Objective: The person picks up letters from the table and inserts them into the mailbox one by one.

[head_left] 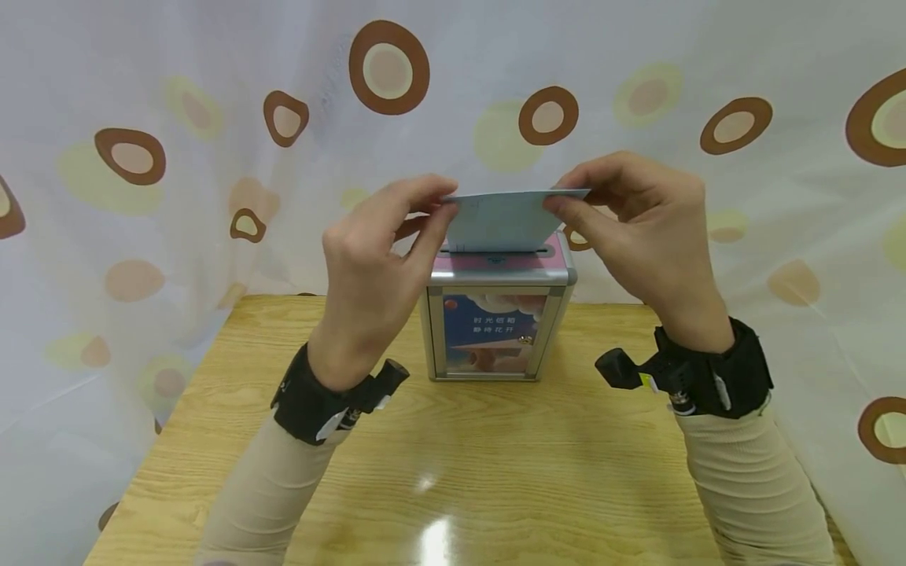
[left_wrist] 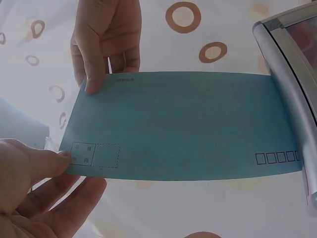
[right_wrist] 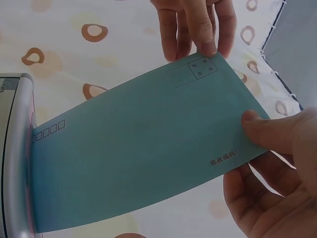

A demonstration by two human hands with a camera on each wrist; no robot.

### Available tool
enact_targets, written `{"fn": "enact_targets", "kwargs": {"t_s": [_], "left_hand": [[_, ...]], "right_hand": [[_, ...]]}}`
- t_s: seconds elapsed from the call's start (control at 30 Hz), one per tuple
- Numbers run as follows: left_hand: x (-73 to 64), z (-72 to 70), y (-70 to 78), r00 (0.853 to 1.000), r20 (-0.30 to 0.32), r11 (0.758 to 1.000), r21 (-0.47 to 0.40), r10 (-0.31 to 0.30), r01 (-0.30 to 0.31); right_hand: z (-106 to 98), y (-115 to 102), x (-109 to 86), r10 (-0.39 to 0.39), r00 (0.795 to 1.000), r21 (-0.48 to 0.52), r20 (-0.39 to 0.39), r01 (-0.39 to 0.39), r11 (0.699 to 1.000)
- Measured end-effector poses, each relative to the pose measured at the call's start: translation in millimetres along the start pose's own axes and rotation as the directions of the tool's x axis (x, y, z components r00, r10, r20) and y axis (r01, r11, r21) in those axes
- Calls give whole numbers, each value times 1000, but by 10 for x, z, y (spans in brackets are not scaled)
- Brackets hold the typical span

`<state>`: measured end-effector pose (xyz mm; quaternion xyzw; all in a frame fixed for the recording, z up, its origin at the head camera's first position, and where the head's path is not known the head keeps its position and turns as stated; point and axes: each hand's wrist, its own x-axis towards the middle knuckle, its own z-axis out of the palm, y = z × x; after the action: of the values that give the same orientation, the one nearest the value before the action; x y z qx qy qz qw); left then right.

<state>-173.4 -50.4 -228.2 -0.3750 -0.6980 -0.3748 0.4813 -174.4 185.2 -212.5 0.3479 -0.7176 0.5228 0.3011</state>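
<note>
A pale blue-green envelope (head_left: 502,224) stands upright over the slot (head_left: 543,251) in a small mailbox (head_left: 501,277), its lower edge at the slot. My left hand (head_left: 385,259) pinches the envelope's upper left corner between thumb and fingers. At the upper right corner, my right hand (head_left: 640,228) pinches it the same way. In the left wrist view, the envelope (left_wrist: 183,124) bears printed postcode squares, the last partly hidden by the mailbox edge (left_wrist: 285,94). The right wrist view shows the envelope (right_wrist: 138,148) bowed slightly; how deep it sits is hidden.
The mailbox has a silver frame, a pink top and a front picture panel (head_left: 495,330) with a small lock (head_left: 525,340). It stands near the back of a wood-grain table (head_left: 495,464). Behind hangs a white curtain (head_left: 453,141) with brown and yellow rings.
</note>
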Motion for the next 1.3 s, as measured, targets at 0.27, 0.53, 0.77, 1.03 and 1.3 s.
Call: {"fn": "enact_targets", "kwargs": {"t_s": [0.27,0.53,0.77,1.03,1.3], "left_hand": [[-28,8,-25,1000,22,999,40,9,-9],[-23,20,-19,1000,21,999,41,3,-4],[-32,48,-29,1000,23,999,37,-4,3],[-76,68,-56,1000,25,999,53,-11,10],[-122,91,-88,999,43,999,41,-28,26]], "right_hand": [[7,-93,-13,-52,999,-11,0,52,999],[-19,-144,-15,-100,994,79,-49,103,991],[-24,-71,-40,-122,992,-32,-44,120,992],[-15,-35,-51,-122,992,-94,-19,120,988],[21,-106,-80,-105,994,-110,-2,105,988]]}}
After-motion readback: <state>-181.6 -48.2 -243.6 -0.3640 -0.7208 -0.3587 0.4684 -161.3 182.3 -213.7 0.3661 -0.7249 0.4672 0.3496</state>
